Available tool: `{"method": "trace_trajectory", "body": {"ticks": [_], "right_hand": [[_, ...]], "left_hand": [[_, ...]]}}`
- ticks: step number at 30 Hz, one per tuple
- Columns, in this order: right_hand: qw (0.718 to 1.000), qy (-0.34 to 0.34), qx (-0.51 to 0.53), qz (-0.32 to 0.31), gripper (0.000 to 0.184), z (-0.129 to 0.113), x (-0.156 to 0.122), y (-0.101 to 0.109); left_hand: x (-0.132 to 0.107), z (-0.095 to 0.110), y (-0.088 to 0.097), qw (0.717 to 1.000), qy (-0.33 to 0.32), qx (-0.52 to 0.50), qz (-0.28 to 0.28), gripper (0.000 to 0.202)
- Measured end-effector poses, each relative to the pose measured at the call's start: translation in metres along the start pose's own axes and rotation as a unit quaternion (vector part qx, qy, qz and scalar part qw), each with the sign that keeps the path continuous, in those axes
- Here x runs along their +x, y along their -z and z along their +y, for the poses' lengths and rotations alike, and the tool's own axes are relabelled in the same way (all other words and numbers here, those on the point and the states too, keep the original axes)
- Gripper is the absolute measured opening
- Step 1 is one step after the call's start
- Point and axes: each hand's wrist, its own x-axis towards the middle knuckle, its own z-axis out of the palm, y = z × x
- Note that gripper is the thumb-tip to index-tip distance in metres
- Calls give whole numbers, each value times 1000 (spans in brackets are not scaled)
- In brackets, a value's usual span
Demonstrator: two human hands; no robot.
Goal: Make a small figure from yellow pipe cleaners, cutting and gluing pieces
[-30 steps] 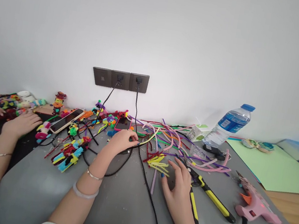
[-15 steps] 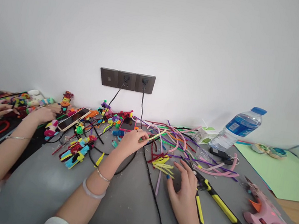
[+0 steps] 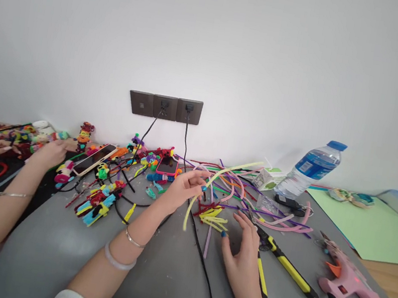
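My left hand (image 3: 185, 191) pinches a long, pale yellow pipe cleaner (image 3: 222, 172), which bows up to the right and hangs down below the fingers. My right hand (image 3: 241, 250) rests near the table with its thumb and fingers apart, holding nothing. Just left of it lies a bunch of short yellow pipe cleaner pieces (image 3: 214, 218) joined to dark red ones. Yellow-and-black pliers (image 3: 288, 268) lie beside and partly behind the right hand. Farther back, pink, purple and other loose pipe cleaners (image 3: 241, 189) are strewn about.
A pink glue gun (image 3: 348, 283) lies at the right. Behind are a tilted water bottle (image 3: 312, 168), a drink carton (image 3: 269, 178) and a car key (image 3: 291, 204). Black cords (image 3: 203, 259) cross the table (image 3: 160, 290). Pipe cleaner figures, phones and a co-worker's hands (image 3: 49, 154) are at left.
My left hand has raised a long yellow pipe cleaner from the pile; much more of its length now shows. My right hand stays almost in place. The view has shifted slightly.
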Motion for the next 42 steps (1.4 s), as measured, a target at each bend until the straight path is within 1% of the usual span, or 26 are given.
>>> {"method": "trace_trajectory", "body": {"ticks": [1,3,5,7,9,12,13,15,18,21,23,25,27,29,31,32,33,34,36,38,40,42], "right_hand": [[1000,-9,18,13,46,-1,0,0],[997,-38,61,42,54,-4,0,1],[989,-71,110,68,61,-6,-1,1],[979,-88,156,93,66,-6,-2,2],[971,-90,192,107,67,-4,-2,2],[974,-92,192,74,51,2,-4,3],[976,-97,185,57,44,3,-4,3],[977,-107,182,40,33,6,-4,3],[971,-128,202,32,23,4,-4,3],[970,-142,195,23,24,0,-3,6],[969,-149,196,21,28,-3,-3,8],[958,-171,230,17,29,-5,-2,9],[930,-204,306,14,29,-10,2,11],[883,-239,405,14,28,-17,11,12],[829,-260,495,25,25,-24,26,12],[808,-262,526,38,24,-27,34,12],[794,-261,547,55,24,-29,44,11],[786,-257,558,71,24,-30,54,10],[780,-253,563,105,24,-29,73,5],[783,-247,554,138,28,-25,87,-3],[792,-236,541,154,34,-22,95,-12],[803,-216,535,148,39,-22,96,-19]], "left_hand": [[-2,2,-4,999,20,-43,-17,41],[-6,6,-9,988,82,-88,-92,39],[-8,7,-10,975,120,-83,-166,32],[-10,6,-10,966,135,-52,-217,24],[-10,4,-8,958,147,-20,-246,21],[-9,4,-7,950,171,6,-260,21],[-9,5,-7,951,175,9,-256,23],[-9,8,-6,959,169,4,-228,26],[-7,10,-5,977,144,-37,-155,32],[-4,8,-4,985,111,-106,-83,37],[-2,6,-5,985,92,-140,-51,39],[-1,3,-6,984,78,-155,-32,40],[-1,0,-7,986,71,-150,-23,41],[-2,-2,-7,990,79,-110,-34,43],[-3,-4,-8,992,99,-44,-61,44],[-4,-4,-8,991,110,-14,-78,44],[-4,-4,-8,989,119,7,-93,43],[-5,-4,-9,987,124,18,-102,42],[-5,-3,-10,987,126,18,-99,43],[-5,-3,-11,990,122,8,-76,46],[-2,-4,-10,993,108,1,-37,44],[1,-8,-7,997,76,7,20,38]]}}
